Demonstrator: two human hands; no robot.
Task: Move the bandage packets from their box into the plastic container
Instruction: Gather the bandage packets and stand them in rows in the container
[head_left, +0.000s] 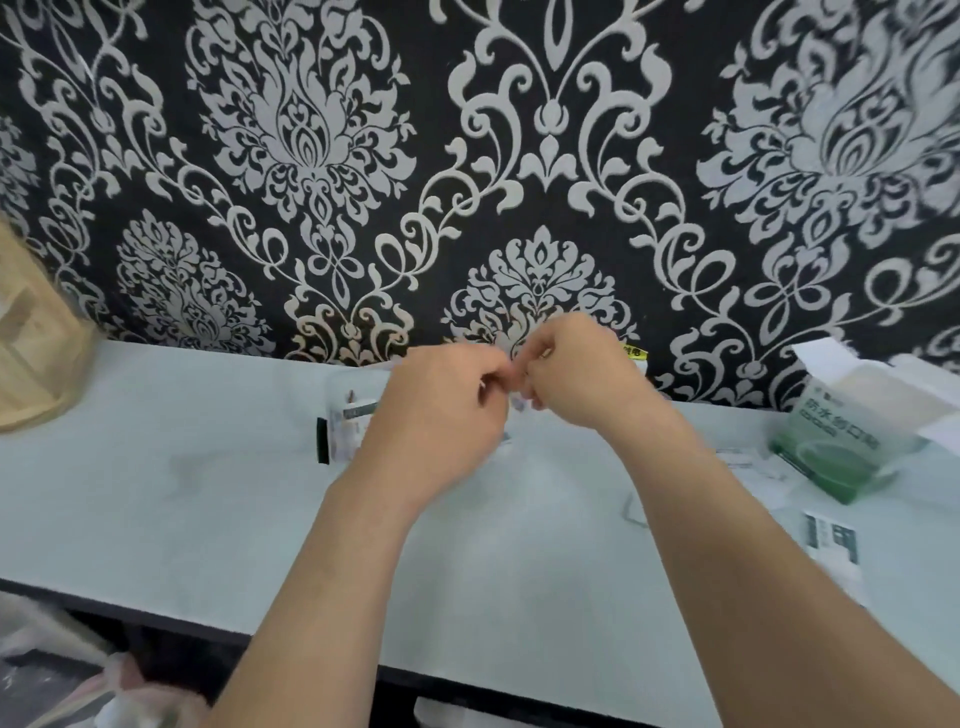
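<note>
My left hand (441, 415) and my right hand (576, 374) meet fingertip to fingertip above the back of the white table (182, 493). Both pinch a small pale bandage packet (519, 403), mostly hidden by the fingers and blurred. The clear plastic container (345, 415) stands just behind and left of my left hand, with packets inside; the hand hides its right part. The green and white bandage box (852, 447) lies open at the far right of the table, flaps up.
Loose packets lie on the table right of my right forearm, one (831, 540) near the front and others (737, 460) beside the box. A wooden rack (31, 353) stands at the far left. The patterned wall runs close behind. A plastic bag (130, 696) sits below the table's front edge.
</note>
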